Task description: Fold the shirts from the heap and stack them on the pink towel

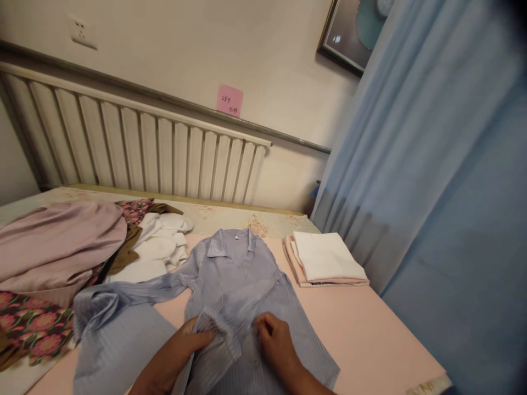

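Observation:
A blue striped shirt lies face up with its collar toward the wall and its front partly open. One long sleeve stretches out to the left. My left hand grips a bunched, sheer-looking part of the shirt, thumb on top. Close by on the right, my right hand is closed with its fingers curled at the shirt's front; a bit of the cloth seems pinched there, though the fingertips are partly hidden. The shirt's lower end runs out of view beneath my arms.
Left, a loose heap holds a pink garment, floral cloth and white clothing. A folded stack sits on the pink sheet at right. Behind are a radiator and wall; a blue curtain hangs right.

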{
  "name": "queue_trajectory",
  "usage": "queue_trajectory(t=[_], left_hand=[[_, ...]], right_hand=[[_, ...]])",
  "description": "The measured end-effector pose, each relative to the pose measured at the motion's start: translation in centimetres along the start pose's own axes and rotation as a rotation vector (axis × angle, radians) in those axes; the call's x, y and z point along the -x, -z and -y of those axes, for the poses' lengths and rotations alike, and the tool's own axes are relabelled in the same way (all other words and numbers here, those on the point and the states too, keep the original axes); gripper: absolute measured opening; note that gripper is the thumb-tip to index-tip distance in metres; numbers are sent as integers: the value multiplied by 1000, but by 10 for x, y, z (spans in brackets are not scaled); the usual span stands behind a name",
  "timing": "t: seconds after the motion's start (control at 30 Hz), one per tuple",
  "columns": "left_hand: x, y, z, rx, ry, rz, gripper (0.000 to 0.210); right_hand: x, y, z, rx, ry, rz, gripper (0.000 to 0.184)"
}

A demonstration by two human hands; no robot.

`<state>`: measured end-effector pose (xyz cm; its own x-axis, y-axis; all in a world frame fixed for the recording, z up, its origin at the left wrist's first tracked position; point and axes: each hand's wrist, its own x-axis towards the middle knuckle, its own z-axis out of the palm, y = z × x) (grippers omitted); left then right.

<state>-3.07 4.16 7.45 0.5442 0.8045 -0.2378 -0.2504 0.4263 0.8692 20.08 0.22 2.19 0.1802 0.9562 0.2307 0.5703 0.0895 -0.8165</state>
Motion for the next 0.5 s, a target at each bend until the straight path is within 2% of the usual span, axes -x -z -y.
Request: queue_trajectory(t=[0.13,0.3,0.5], left_hand=[[5,-1,-6,-11,3,24,33],[3,4,-6,134,-92,-144,35],[-8,18,-2,263,-140,-244,39]], right_hand=[[-30,15,-25,139,-72,-63,21],[-63,39,-47,502,-56,-113,22],[-95,59,-65,686,-69,-180,19]])
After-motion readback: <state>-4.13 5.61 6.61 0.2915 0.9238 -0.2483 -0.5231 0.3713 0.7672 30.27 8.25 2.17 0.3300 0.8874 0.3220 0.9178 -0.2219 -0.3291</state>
